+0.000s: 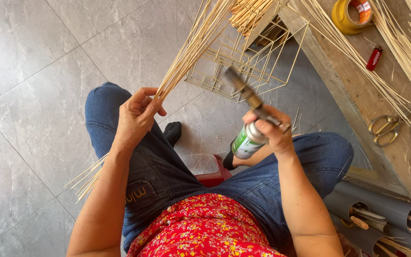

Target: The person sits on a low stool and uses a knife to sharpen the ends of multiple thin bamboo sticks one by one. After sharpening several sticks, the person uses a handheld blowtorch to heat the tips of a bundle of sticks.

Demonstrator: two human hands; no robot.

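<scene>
Seated worker, head-camera view. The bundle of thin bamboo sticks [186, 52] runs diagonally across the left thigh, its lower ends fanning out beyond the knee and its upper ends reaching up past the stick-built cage frame [243, 62] on the tiled floor [34, 95]. The left hand [136, 119] closes around the bundle near its middle, fingers pinching the sticks together, apparently so that they stay aligned and do not splay. The right hand [269, 131] is wrapped tightly around a small gas torch [249, 114], a green-and-white canister with a metal nozzle; the nozzle points up and away from the body toward the cage frame, just right of the bundle, and no flame can be made out. Farther right of the bundle, a wooden workbench [353, 90] carries loose sticks, a roll of yellow tape [352, 14], a red lighter [374, 58] and brass-handled scissors [385, 128], all within arm's reach. Below the bench, grey plastic pipes [381, 209] serve as holders for tools and more sticks.
</scene>
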